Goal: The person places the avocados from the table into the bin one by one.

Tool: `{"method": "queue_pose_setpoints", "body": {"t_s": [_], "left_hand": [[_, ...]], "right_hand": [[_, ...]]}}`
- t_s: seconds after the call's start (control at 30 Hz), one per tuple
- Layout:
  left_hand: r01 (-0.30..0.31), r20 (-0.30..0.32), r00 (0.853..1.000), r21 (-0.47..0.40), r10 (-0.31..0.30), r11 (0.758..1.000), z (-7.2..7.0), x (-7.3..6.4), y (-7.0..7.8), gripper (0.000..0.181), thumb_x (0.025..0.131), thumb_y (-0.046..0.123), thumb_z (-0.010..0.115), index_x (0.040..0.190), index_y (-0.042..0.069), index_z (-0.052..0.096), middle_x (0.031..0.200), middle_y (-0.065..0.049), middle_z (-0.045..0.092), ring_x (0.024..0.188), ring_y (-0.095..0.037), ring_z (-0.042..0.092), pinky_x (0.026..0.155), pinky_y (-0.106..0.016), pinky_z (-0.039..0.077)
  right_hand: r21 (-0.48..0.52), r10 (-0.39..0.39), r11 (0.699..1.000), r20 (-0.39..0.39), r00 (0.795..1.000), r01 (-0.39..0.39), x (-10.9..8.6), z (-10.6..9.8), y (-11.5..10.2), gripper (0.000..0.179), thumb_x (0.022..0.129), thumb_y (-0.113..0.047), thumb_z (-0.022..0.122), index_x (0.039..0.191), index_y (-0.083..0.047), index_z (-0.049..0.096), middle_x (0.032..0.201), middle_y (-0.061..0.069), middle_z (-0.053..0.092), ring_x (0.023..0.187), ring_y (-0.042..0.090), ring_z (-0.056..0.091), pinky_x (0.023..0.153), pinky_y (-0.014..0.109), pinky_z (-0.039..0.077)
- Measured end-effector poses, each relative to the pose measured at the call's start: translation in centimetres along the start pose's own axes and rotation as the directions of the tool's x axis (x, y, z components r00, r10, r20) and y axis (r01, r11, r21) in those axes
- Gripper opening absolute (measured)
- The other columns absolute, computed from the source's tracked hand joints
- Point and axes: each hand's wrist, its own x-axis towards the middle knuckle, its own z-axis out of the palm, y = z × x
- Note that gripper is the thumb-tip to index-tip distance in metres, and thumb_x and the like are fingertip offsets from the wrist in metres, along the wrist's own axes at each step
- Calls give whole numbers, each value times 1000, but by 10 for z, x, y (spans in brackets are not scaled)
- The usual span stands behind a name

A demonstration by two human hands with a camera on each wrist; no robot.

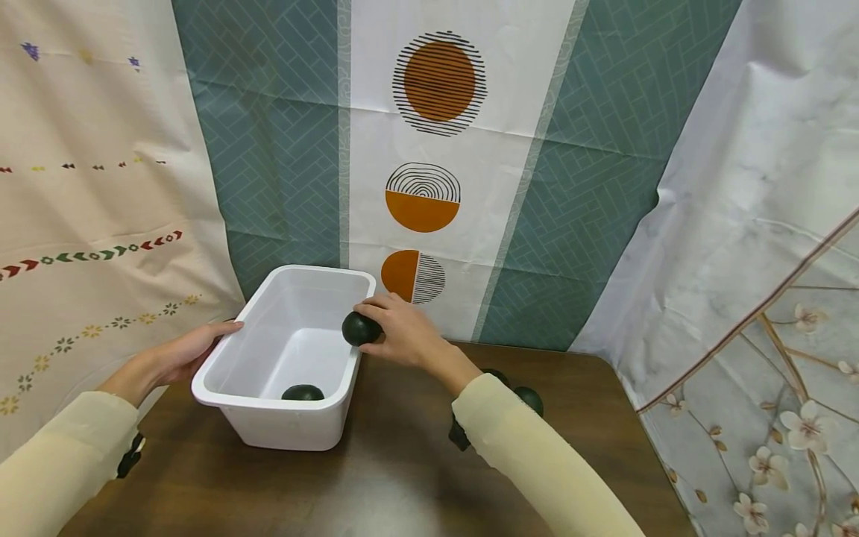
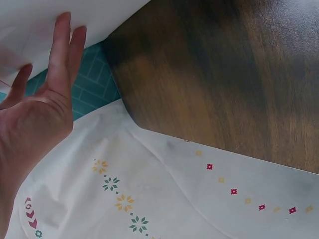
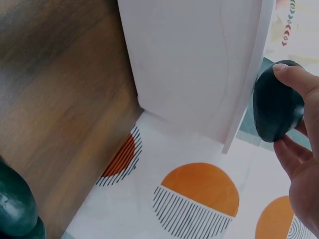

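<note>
My right hand (image 1: 409,332) holds a dark green avocado (image 1: 359,329) with thumb and fingertips at the right rim of a white plastic tub (image 1: 282,401). In the right wrist view the avocado (image 3: 276,102) appears smooth and egg-shaped, gripped by its ends. Another avocado (image 1: 303,392) lies inside the tub, near its front wall. On the tub's left side rests my left hand (image 1: 191,350), its thumb at the rim. The left wrist view shows that hand's fingers (image 2: 61,55) stretched straight against the tub's outer wall.
More avocados (image 1: 529,400) lie on the brown wooden table (image 1: 403,462) to the right, partly hidden behind my right forearm. Patterned cloth hangs (image 1: 282,149) behind the table and along both sides. The tub stands near the table's back left corner.
</note>
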Motion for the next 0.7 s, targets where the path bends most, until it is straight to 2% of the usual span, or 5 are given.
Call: {"method": "queue_pose_setpoints", "body": {"t_s": [0.4,0.7], "left_hand": [[19,6,1000,-8,-19,1000,0,0,-3,73,115,49,32,162,-2,11,133,-15,60,118,-29,65,97,-49,56],[15,0,1000,6,-15,1000,1,0,-1,74,115,49,32,163,-2,10,134,-16,59,117,-29,65,97,-50,57]], "right_hand": [[-36,-48,998,1,999,48,5,2,-11,64,91,-40,85,147,-18,62,145,1,61,132,20,55,111,32,46],[-10,-72,997,4,997,72,6,3,-20,64,92,-40,84,148,-17,62,146,1,60,131,20,55,107,31,48]]}}
